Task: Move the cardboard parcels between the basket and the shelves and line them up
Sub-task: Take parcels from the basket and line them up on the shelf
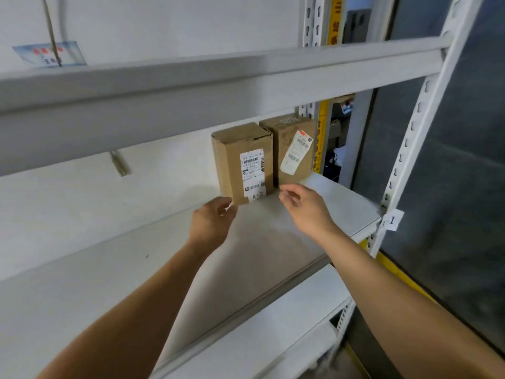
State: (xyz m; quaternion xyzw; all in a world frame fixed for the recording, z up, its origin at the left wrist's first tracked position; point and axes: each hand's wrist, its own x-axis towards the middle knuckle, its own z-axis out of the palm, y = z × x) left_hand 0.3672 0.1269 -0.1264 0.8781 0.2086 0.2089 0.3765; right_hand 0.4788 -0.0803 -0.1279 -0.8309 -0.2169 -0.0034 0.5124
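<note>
Two brown cardboard parcels stand upright side by side at the right end of the white middle shelf (341, 198). The left parcel (232, 165) carries a white barcode label and an "A-2" tag at its foot. The right parcel (287, 149) stands slightly further back with a tilted white label. My left hand (211, 221) hovers just below the left parcel's bottom left corner, fingers loosely curled, holding nothing. My right hand (303, 205) reaches in front of the right parcel's base, fingers relaxed, holding nothing. No basket is in view.
An upper shelf beam (191, 99) crosses above the parcels. A lower shelf (287, 324) lies underneath. A perforated white upright (410, 149) with an "I" tag (392, 220) stands at the right, dark glass behind it. The shelf's left stretch holds no parcels.
</note>
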